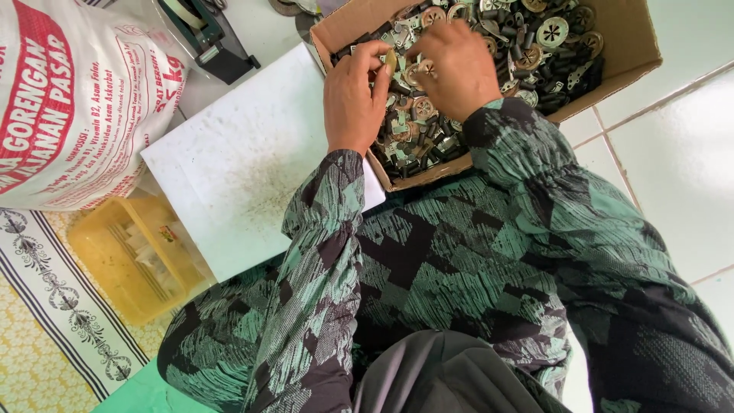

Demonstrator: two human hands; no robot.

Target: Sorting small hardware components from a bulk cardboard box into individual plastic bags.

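A small brass-coloured part point(391, 60) sits pinched between the fingertips of both hands, held just above the heap of metal parts point(489, 53) that fills an open cardboard box point(642, 46). The left hand point(353, 95) closes its thumb and forefinger on the piece from one side; the right hand point(457, 65) meets it from the other, fingers curled down so that its exact hold is partly hidden, though it appears closed on the same piece. The heap holds dark clips, bent plates and round slotted discs, tangled together and piled close to the box's rim.

The box lies half on a white board point(237, 160), overhanging the board's far right corner and reaching onto the pale floor tiles point(680, 168). At the board's left edge stands a large printed sack point(69, 99), with a yellow plastic crate point(138, 256) below it on a patterned mat point(46, 306), and a dark tape dispenser point(206, 34) beyond the far edge.

The likeliest slip seems to be the small piece dropping from the fingertips back into the heap, where it would be hard to find among similar parts. Sharp stamped edges could also nick bare fingers, and the overhanging box might tip if pressed on its unsupported side.
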